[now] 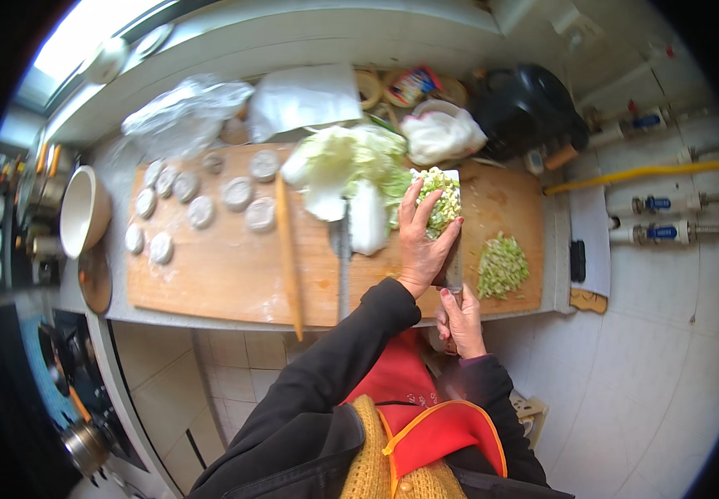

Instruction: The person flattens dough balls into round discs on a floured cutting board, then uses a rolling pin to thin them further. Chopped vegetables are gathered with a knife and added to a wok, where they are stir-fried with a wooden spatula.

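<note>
My right hand [461,318] grips the handle of a cleaver [453,268], whose broad blade points away from me over the right cutting board [496,187]. A heap of chopped pale green and white vegetable [440,190] lies on the blade. Against that heap rests my left hand [423,243], fingers spread. To the right of the blade is another pile of chopped greens [503,267] on the board. Just left of my left hand lie napa cabbage leaves [368,215], their white stems toward me.
Several floured dough rounds [237,193] and a wooden rolling pin [287,256] lie on the left board [228,268]. A white bowl [85,212] tilts at its left. Behind are plastic bags [184,112] and a black appliance [524,112]. A yellow hose [646,174] runs at right.
</note>
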{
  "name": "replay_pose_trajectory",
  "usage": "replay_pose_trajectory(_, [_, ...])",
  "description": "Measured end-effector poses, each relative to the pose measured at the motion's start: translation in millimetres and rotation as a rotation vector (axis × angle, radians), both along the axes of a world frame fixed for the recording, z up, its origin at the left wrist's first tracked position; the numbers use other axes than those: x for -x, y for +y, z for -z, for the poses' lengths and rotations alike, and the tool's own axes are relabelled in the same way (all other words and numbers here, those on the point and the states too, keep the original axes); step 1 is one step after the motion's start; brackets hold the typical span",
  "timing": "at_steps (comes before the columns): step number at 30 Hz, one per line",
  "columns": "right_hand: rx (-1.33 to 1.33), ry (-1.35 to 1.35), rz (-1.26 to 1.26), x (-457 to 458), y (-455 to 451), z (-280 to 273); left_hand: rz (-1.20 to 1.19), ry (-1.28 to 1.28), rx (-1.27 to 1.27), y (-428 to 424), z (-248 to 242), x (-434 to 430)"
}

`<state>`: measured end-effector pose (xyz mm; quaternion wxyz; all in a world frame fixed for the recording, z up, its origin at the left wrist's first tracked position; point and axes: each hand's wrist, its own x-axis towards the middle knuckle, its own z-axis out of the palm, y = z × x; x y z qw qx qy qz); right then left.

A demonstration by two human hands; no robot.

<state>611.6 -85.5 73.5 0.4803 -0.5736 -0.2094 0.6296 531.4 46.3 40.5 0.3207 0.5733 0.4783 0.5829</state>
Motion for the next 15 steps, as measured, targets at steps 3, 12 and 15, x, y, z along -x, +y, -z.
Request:
replay_pose_trajectory(3, [-0.054,0.004,-0.095,52.3,22.4,-19.2,-0.126,-0.018,-0.049,12.6,-28.4,67.1])
replay_pose_trajectory(12, [-0.178,-0.068,-0.627,330.1,25.2,-66.8,-0.585,-0.035,-0.131,-35.2,-75.9,390.5])
replay_pose_trajectory(15, [-0.179,-0.07,-0.774,449.2,1.1,-86.0,-0.722,-0.049,-0.171,-78.9,-90.6,517.4])
